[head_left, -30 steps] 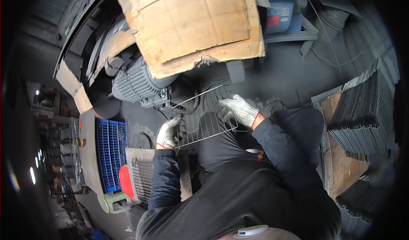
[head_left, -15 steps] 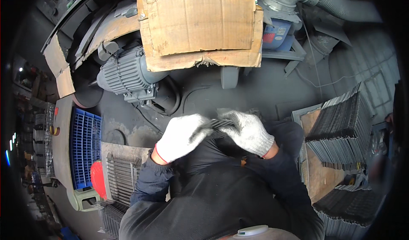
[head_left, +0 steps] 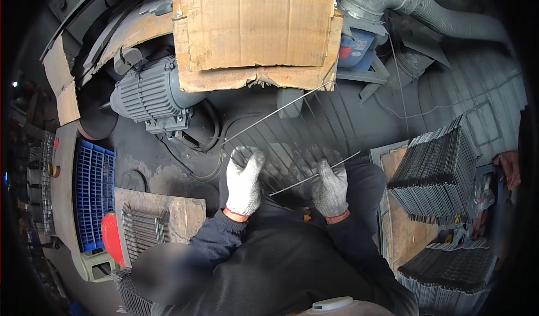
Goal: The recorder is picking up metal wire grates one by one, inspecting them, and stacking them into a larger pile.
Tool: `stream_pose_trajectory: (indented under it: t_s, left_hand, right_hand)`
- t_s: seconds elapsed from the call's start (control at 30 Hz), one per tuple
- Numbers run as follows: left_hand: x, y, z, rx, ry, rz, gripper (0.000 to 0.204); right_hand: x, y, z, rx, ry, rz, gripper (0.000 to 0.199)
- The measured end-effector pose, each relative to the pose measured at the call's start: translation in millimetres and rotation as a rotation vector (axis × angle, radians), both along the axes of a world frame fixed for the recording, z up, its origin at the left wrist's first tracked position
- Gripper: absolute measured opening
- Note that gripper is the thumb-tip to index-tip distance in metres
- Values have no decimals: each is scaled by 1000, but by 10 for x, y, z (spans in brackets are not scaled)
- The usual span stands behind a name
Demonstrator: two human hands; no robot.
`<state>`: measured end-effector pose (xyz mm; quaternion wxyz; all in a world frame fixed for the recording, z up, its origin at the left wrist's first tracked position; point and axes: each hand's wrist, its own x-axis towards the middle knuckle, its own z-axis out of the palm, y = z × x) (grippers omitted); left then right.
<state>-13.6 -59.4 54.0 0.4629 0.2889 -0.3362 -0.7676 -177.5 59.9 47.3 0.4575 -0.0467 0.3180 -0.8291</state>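
Note:
A thin metal wire rack [head_left: 278, 112] is held tilted out in front of my lap, its two bright edge rods running up to the right with several darker bars between them. My left hand [head_left: 243, 184], in a white knitted glove, is closed on the rack's left end, thumb upward. The right hand [head_left: 330, 189], in a greyer, soiled glove, is closed at the near edge rod. What its fingertips do behind the rack is hidden.
On the right, tall stacks of wire racks [head_left: 435, 178] stand by a wooden board [head_left: 401, 173]. More racks [head_left: 140, 232] lie at left beside a red disc [head_left: 111, 238] and a blue plastic crate [head_left: 94, 195]. Ahead are a grey motor [head_left: 147, 94] and cardboard sheets [head_left: 258, 27].
My hands have moved apart and lower. The rack, earlier a blurred dark bundle between them, now shows spread out ahead of me. The view has shifted slightly.

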Motion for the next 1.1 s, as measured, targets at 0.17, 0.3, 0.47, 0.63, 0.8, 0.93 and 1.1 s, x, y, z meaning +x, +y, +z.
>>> stream_pose_trajectory:
  t_s: [0.17, 0.3, 0.47, 0.63, 0.8, 0.93, 1.1]
  left_hand:
    - [76, -153, -270, -87, -99, -85, 13]
    - [-14, -247, -514, -124, -265, -257, 13]
    - [-340, -417, -871, -237, -382, -199, 16]
    - [-554, -515, -1109, -211, -426, -201, 20]
    - [-844, -656, -1038, -194, -420, -230, 16]
    - [-731, -775, -1243, -139, -453, -244, 17]
    - [-60, -1004, -1220, -50, -498, -133, 21]
  right_hand:
    - [-435, -62, -273, 378, 674, -515, 49]
    - [-868, -82, -142, 465, 703, 232, 22]
    - [-1130, -140, -590, 427, 658, 182, 16]
    - [-1253, -134, -681, 454, 696, 120, 16]
    - [-1414, -276, -739, 424, 541, 52, 16]
    - [-1415, -465, -940, 428, 553, 65, 22]
    - [-801, -968, -1107, 427, 567, 204, 19]
